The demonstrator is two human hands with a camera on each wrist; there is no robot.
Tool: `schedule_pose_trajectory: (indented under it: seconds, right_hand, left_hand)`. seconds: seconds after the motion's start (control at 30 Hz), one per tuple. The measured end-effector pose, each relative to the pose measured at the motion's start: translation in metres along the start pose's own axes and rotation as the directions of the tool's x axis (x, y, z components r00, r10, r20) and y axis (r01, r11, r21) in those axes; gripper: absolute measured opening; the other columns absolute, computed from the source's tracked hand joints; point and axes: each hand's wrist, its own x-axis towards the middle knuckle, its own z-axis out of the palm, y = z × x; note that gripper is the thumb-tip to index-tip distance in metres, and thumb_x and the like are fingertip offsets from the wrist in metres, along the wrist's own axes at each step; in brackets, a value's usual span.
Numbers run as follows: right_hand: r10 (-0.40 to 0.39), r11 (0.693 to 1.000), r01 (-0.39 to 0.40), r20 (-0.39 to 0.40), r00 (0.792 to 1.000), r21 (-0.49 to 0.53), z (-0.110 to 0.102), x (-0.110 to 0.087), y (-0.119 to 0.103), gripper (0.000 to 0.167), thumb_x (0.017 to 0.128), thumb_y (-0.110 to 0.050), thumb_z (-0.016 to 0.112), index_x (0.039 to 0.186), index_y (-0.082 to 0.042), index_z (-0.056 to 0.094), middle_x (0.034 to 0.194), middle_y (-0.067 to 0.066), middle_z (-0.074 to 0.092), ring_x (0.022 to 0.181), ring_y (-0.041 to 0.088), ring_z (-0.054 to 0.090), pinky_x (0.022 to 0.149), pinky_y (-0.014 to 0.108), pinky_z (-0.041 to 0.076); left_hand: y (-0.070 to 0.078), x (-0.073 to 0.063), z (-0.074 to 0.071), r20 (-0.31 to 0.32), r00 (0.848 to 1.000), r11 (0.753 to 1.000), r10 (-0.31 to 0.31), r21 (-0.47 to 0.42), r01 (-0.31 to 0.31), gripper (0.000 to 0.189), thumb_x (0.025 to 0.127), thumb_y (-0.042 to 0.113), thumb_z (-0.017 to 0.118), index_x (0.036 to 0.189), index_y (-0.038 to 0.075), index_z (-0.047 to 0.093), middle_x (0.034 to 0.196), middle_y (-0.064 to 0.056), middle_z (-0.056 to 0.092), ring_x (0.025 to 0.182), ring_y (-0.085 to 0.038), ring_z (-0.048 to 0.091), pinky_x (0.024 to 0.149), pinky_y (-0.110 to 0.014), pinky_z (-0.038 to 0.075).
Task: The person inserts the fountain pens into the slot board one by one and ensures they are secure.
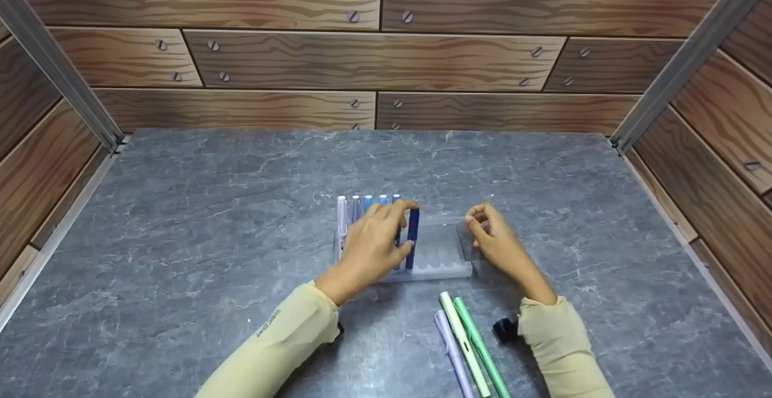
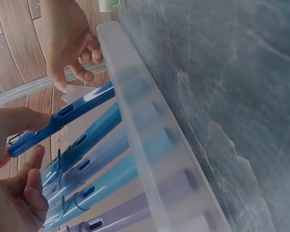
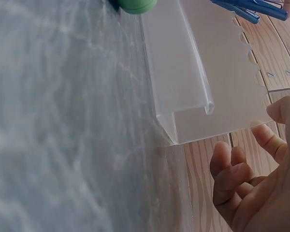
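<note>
A clear plastic pen stand (image 1: 443,274) with a scalloped back panel holds a row of upright capped pens, from lilac (image 1: 342,214) at the left through light blue (image 2: 104,186) to darker blues. At the right end of that row, my left hand (image 1: 374,235) grips a dark blue pen (image 1: 413,238) between thumb and fingers. The pen's lower end is at the stand's front trough (image 2: 135,96), and it leans apart from its neighbour in the left wrist view. With thumb and a finger, my right hand (image 3: 261,169) pinches the back panel's corner (image 3: 246,116); its other fingers are curled loosely.
In front of the stand, a purple pen (image 1: 453,353), a pale green pen (image 1: 464,344) and a green pen (image 1: 482,347) lie side by side on the grey marbled table (image 1: 181,235). Wood-patterned walls (image 1: 374,60) and metal posts (image 1: 681,60) enclose the table.
</note>
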Motion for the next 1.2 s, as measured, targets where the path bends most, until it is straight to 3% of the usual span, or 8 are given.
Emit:
schedule_pose_trajectory:
  seconds: [0.3, 0.47, 0.77, 1.03, 1.2]
  right_hand:
    - [0.024, 0.999, -0.024, -0.007, 1.0, -0.029, 0.002, 0.002, -0.001, 0.014, 0.101, -0.011, 0.047, 0.109, 0.0, 0.049, 0.101, 0.014, 0.053, 0.062, 0.011, 0.05, 0.057, 0.019, 0.042]
    - [0.009, 1.0, -0.009, -0.007, 1.0, -0.011, 0.001, 0.001, 0.0, 0.016, 0.101, -0.015, 0.049, 0.11, -0.003, 0.05, 0.101, 0.012, 0.054, 0.062, 0.011, 0.051, 0.056, 0.02, 0.042]
    - [-0.003, 1.0, 0.003, 0.0, 1.0, -0.001, 0.0, 0.0, 0.0, 0.017, 0.1, -0.019, 0.05, 0.109, -0.004, 0.051, 0.103, 0.012, 0.052, 0.062, 0.012, 0.051, 0.055, 0.02, 0.042]
    - [0.006, 1.0, -0.006, -0.01, 1.0, -0.02, -0.001, 0.0, 0.0, 0.02, 0.1, -0.021, 0.05, 0.111, -0.005, 0.051, 0.105, 0.012, 0.053, 0.064, 0.013, 0.052, 0.053, 0.019, 0.042]
    - [0.006, 1.0, -0.006, -0.013, 1.0, -0.018, 0.0, 0.001, 0.003, 0.019, 0.1, -0.021, 0.051, 0.11, -0.005, 0.051, 0.105, 0.012, 0.054, 0.064, 0.014, 0.054, 0.056, 0.02, 0.043]
  left_hand:
    - [-0.004, 0.001, 0.0, -0.016, 1.0, 0.998, -0.027, 0.065, 0.028, 0.058, 0.077, 0.023, 0.08, 0.128, 0.023, 0.053, 0.085, 0.003, 0.063, 0.078, -0.015, 0.057, 0.056, -0.026, 0.046]
    - [-0.005, 0.002, 0.0, -0.019, 0.999, 0.994, -0.043, 0.097, 0.045, 0.06, 0.077, 0.024, 0.08, 0.13, 0.024, 0.053, 0.09, 0.002, 0.066, 0.081, -0.016, 0.061, 0.055, -0.029, 0.049]
    - [-0.003, 0.002, -0.002, -0.032, 0.999, 0.995, -0.019, 0.101, 0.022, 0.06, 0.077, 0.026, 0.079, 0.132, 0.023, 0.053, 0.102, -0.003, 0.071, 0.085, -0.02, 0.065, 0.054, -0.032, 0.052]
    - [0.002, -0.001, -0.001, -0.031, 0.999, 0.998, 0.023, 0.067, -0.021, 0.06, 0.076, 0.028, 0.08, 0.13, 0.019, 0.055, 0.08, 0.003, 0.065, 0.067, -0.013, 0.056, 0.045, -0.02, 0.038]
    - [0.008, -0.007, -0.001, 0.043, 0.999, 0.999, -0.017, 0.029, 0.016, 0.065, 0.076, 0.041, 0.079, 0.132, 0.019, 0.054, 0.08, 0.006, 0.064, 0.065, -0.01, 0.054, 0.045, -0.017, 0.034]
